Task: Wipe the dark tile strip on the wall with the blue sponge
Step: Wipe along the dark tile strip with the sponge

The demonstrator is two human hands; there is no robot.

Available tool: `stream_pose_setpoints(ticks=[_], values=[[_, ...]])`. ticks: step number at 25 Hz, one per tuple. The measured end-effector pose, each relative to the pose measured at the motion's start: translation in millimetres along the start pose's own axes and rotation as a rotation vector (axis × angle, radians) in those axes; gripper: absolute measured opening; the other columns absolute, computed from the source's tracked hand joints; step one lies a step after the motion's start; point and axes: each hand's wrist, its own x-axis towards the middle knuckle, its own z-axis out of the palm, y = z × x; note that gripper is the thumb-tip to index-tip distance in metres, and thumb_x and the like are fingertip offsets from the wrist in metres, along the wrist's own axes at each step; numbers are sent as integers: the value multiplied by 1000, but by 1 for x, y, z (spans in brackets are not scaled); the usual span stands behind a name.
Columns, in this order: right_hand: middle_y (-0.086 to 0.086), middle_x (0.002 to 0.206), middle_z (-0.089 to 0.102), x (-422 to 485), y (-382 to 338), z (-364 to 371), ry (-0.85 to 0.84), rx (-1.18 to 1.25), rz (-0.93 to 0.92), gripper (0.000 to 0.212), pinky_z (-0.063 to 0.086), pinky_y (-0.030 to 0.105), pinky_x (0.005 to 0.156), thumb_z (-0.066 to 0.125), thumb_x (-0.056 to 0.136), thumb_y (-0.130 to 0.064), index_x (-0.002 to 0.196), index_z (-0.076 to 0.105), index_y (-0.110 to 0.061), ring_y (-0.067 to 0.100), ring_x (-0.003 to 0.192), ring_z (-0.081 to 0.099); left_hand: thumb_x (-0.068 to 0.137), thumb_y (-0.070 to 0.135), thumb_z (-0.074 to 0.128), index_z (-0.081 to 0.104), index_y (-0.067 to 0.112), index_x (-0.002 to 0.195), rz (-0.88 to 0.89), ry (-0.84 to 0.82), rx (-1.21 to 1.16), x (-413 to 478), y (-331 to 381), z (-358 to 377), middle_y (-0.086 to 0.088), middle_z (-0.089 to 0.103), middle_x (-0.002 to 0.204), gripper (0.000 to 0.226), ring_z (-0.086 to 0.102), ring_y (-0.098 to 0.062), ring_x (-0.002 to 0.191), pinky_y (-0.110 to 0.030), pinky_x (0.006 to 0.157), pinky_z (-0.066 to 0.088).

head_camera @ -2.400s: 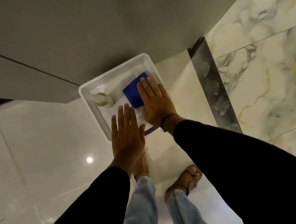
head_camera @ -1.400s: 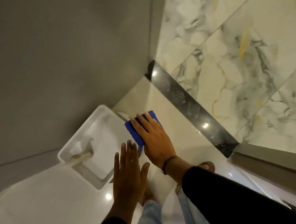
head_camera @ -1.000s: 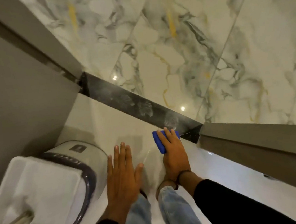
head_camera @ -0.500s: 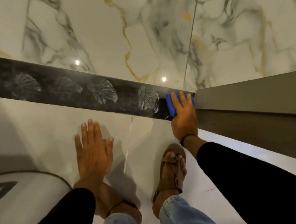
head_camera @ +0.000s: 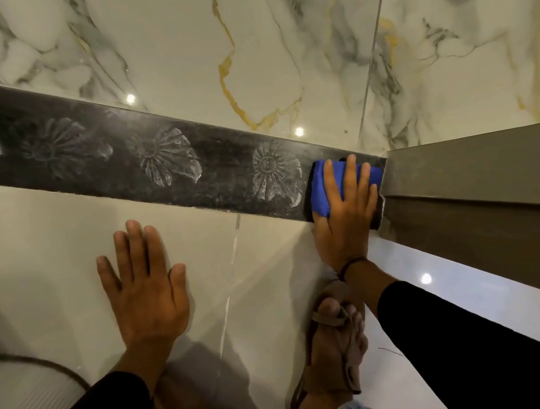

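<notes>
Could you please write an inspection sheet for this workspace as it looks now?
Surface: dark tile strip with flower reliefs, greyish film on it.
Job's things: blue sponge pressed on the strip's right end, beside the brown panel.
Clutter: ribbed white object, lower left.
Hands: right hand flat over the sponge; left hand open on the pale tile below.
Cables: nothing seen.
Surroundings: marble wall tiles; sandalled foot on glossy floor.

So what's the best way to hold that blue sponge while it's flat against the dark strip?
Probably by its broad back, coming straight at the wall as the right hand does now: palm and spread fingers pressed over the blue sponge. It lies flat on the dark tile strip, butted against the brown frame, so only its left edge is free for a thumb.
</notes>
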Motion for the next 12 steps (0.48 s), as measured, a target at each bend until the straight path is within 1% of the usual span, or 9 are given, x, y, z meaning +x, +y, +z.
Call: stream_pose_setpoints(ticks=[1,3,5,7,9,10,11,12], values=[[18,176,16,6,-12,2,13,18,26,75,11,65,129,48,96,-29,167,26,-22,43,163,8,109,48,27,5,12,174,7,7,0,-1,0,0,-11,-2,185,78,-1,-33,171,-60,137,-2],[16,177,12,22,-43,9,2,21,40,74,7,63,131,42,100,-42,168,21,-24,41,163,5,109,48,27,5,12,174,17,14,7,1,1,1,-12,-1,185,78,0,-33,171,-61,137,-1],[14,178,10,20,-71,15,-31,36,-64,75,0,59,132,37,100,-46,168,17,-26,39,164,2,109,47,27,5,12,174,13,12,9,1,0,2,-12,-1,185,78,0,-33,171,-62,137,1],[12,178,12,-6,-72,17,-81,98,-187,75,-6,53,132,41,98,-41,168,19,-28,34,165,0,108,47,30,5,12,174,8,-4,-3,1,0,0,-11,-2,185,79,-1,-33,171,-64,136,2],[8,178,11,-33,-41,10,-109,123,-217,78,-8,50,133,52,97,-34,168,17,-32,28,165,-5,107,46,32,5,12,174,4,-13,-16,0,0,-2,-11,-2,185,80,-2,-33,171,-65,136,3],[7,178,9,-40,-22,5,-116,116,-185,83,-6,52,133,59,97,-29,168,15,-34,26,165,-7,106,46,32,5,13,174,1,-16,-20,1,0,-3,-11,-2,185,80,-2,-33,171,-65,136,3],[8,178,8,-41,-5,1,-123,114,-126,87,-2,57,133,65,95,-23,167,16,-33,27,165,-8,106,46,32,5,13,174,-4,-19,-23,1,1,-3,-11,-2,185,80,-2,-32,171,-65,136,3],[10,178,8,-37,5,-1,-120,117,-48,87,2,62,132,67,94,-19,167,21,-30,31,165,-6,106,46,31,5,13,174,-9,-25,-22,1,0,-3,-11,-2,185,80,-2,-32,171,-65,136,3]])
